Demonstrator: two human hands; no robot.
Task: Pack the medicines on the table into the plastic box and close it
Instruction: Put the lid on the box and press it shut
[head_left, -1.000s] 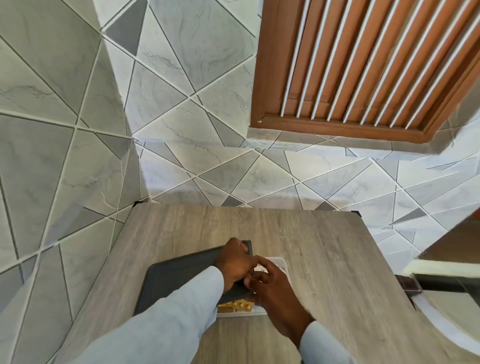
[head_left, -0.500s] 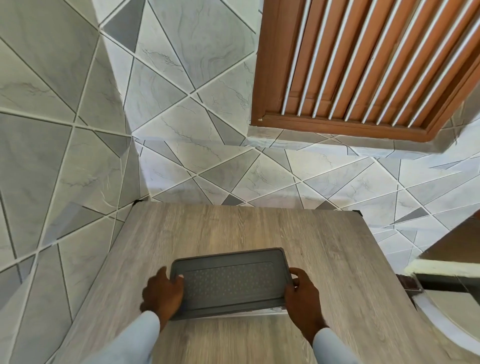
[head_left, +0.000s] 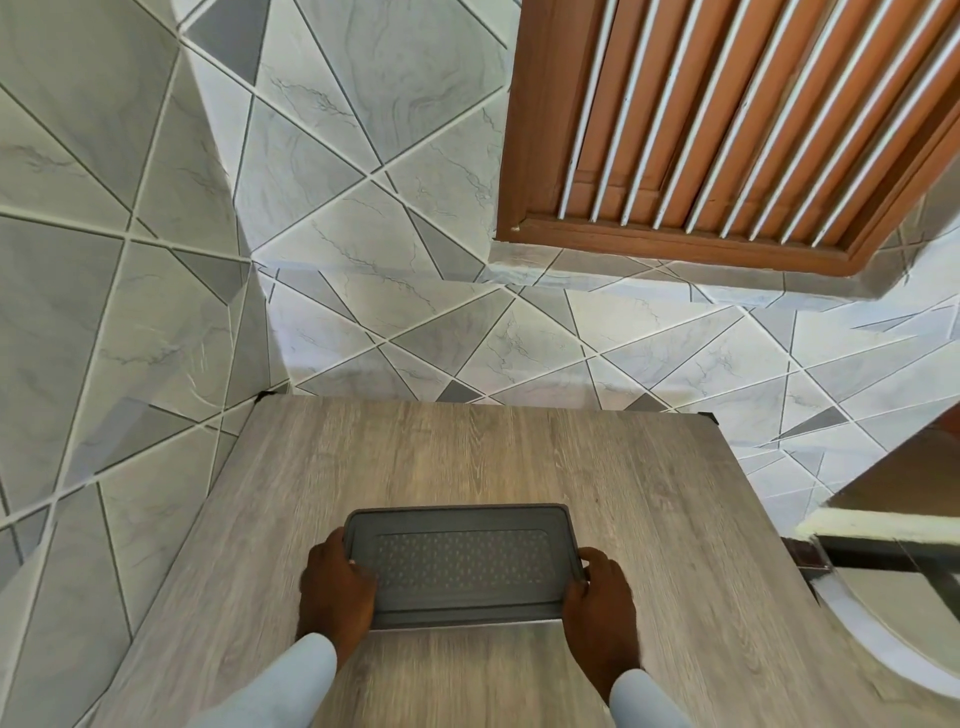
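A dark grey lid (head_left: 461, 564) with a dotted middle panel lies flat on top of the plastic box, whose pale front edge (head_left: 467, 624) shows as a thin strip under it. My left hand (head_left: 335, 590) grips the lid's left end, with the thumb on top. My right hand (head_left: 601, 597) grips the right end the same way. The medicines are hidden under the lid.
The box sits near the front of a grey wood-grain table (head_left: 467, 457) pushed into a tiled corner. A brown louvred window (head_left: 727, 130) is above. To the right stands a dark-framed piece of furniture (head_left: 883, 561) close to the table edge.
A second ago the lid was tilted off to the left with the box and yellow pills showing. Both hands then set the lid over the box and now hold its two ends.
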